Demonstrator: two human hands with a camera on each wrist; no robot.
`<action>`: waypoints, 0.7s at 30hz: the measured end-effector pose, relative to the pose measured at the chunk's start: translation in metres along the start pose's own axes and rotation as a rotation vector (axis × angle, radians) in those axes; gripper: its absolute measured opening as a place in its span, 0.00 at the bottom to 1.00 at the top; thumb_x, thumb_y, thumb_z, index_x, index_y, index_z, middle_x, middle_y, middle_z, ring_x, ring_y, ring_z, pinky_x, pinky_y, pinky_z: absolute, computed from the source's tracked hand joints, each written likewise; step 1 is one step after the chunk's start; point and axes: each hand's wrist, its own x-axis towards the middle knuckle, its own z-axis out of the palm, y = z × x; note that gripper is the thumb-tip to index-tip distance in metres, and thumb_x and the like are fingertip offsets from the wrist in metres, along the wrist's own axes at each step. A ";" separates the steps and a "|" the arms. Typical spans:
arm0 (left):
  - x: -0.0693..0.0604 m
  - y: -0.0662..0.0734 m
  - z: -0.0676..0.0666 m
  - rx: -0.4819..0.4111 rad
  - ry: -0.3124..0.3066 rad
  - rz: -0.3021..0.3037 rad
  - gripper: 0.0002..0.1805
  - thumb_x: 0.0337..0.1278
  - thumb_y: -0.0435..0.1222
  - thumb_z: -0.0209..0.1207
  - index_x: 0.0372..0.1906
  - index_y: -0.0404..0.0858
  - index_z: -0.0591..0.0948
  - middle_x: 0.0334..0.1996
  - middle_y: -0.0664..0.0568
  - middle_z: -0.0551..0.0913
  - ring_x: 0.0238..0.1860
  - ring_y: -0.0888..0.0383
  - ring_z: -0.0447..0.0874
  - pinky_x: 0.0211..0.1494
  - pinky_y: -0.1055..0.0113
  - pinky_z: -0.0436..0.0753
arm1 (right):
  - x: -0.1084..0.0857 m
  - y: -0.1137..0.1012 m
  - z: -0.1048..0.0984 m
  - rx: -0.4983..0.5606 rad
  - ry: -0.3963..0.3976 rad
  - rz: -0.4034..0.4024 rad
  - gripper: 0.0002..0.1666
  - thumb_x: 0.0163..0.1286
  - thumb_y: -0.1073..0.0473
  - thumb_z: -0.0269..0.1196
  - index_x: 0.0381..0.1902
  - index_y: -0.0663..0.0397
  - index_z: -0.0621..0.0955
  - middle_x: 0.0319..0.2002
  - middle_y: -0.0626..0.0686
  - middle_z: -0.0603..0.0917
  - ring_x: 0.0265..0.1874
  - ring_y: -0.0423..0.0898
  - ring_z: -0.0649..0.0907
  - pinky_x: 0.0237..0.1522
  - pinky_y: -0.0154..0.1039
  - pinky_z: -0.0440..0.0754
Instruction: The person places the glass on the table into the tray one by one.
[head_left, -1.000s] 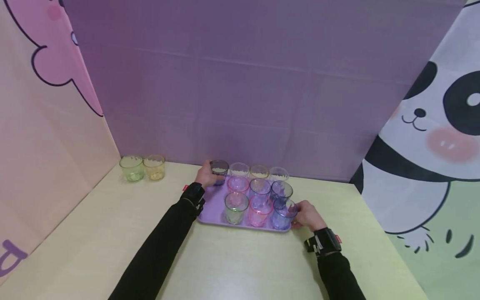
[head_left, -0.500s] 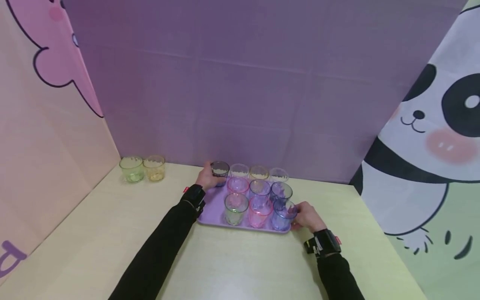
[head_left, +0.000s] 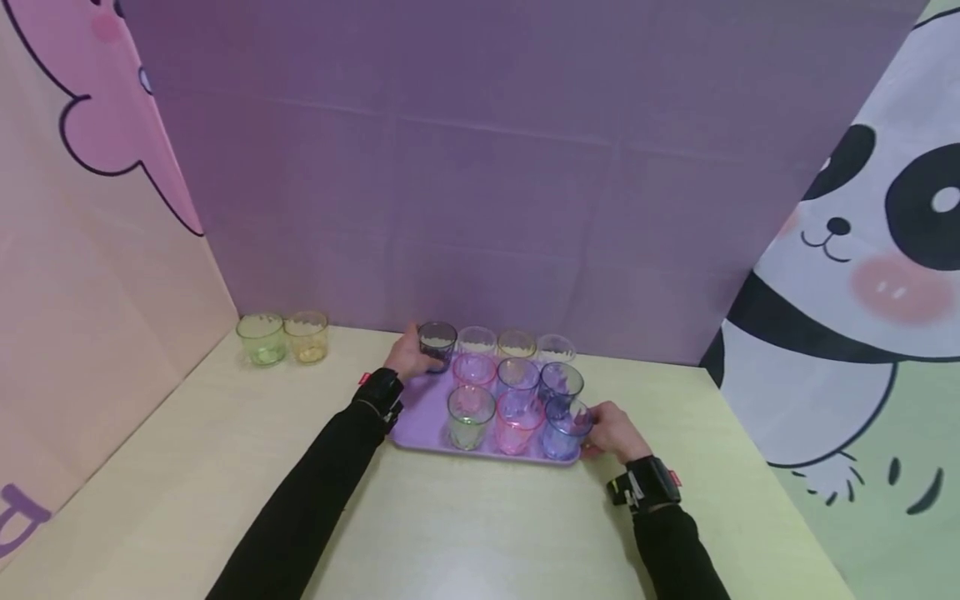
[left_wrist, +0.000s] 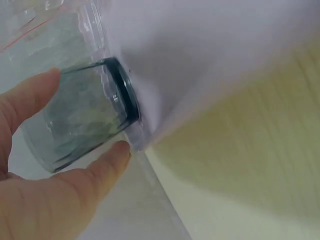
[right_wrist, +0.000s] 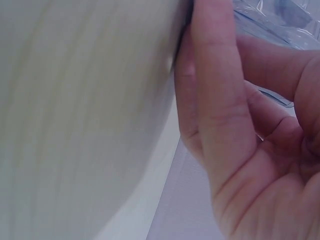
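Note:
A purple tray (head_left: 423, 417) stands by the back wall, bearing several coloured glasses in rows. At its back left corner my left hand (head_left: 408, 357) holds a dark grey glass (head_left: 437, 340). The left wrist view shows thumb and finger on opposite sides of this grey glass (left_wrist: 85, 112), its thick base against the tray. My right hand (head_left: 613, 431) grips the tray's front right corner, close beside a blue glass (head_left: 566, 433). Curled fingers (right_wrist: 220, 85) hide most of that edge in the right wrist view. A green glass (head_left: 470, 421) and a pink glass (head_left: 517, 429) share the front row.
A green glass (head_left: 262, 340) and a yellow glass (head_left: 307, 337) stand together at the table's back left. A purple cloth wall (head_left: 450, 183) rises behind, with printed panels at both sides. Pale table (head_left: 465, 525) lies in front of the tray.
My left hand and wrist shift very slightly left. The right hand stays at the tray corner, and the glasses keep their places.

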 end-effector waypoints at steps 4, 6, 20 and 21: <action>-0.002 -0.004 -0.010 0.006 -0.021 0.021 0.47 0.33 0.28 0.68 0.64 0.31 0.56 0.57 0.31 0.68 0.59 0.39 0.65 0.63 0.50 0.63 | -0.001 -0.001 -0.001 0.004 -0.002 -0.026 0.12 0.53 0.77 0.56 0.38 0.73 0.78 0.31 0.63 0.81 0.23 0.52 0.83 0.24 0.42 0.83; -0.004 -0.007 -0.016 0.007 -0.029 0.027 0.47 0.35 0.27 0.65 0.65 0.30 0.54 0.59 0.30 0.66 0.59 0.37 0.64 0.62 0.49 0.64 | -0.003 -0.002 -0.002 0.016 -0.012 -0.038 0.11 0.53 0.77 0.56 0.37 0.73 0.79 0.31 0.63 0.81 0.22 0.51 0.83 0.24 0.42 0.83; -0.006 -0.038 -0.075 0.171 0.281 0.150 0.27 0.49 0.37 0.62 0.53 0.27 0.72 0.46 0.33 0.77 0.48 0.39 0.74 0.51 0.49 0.73 | -0.002 -0.002 0.002 0.005 0.010 -0.019 0.10 0.54 0.76 0.58 0.36 0.73 0.79 0.29 0.61 0.82 0.21 0.52 0.83 0.23 0.43 0.82; -0.006 -0.041 -0.079 0.204 0.303 0.150 0.26 0.49 0.37 0.62 0.52 0.27 0.72 0.45 0.32 0.77 0.47 0.38 0.75 0.49 0.48 0.73 | -0.002 -0.001 0.002 0.008 0.009 -0.022 0.10 0.54 0.76 0.58 0.37 0.73 0.79 0.29 0.61 0.82 0.21 0.52 0.83 0.23 0.43 0.82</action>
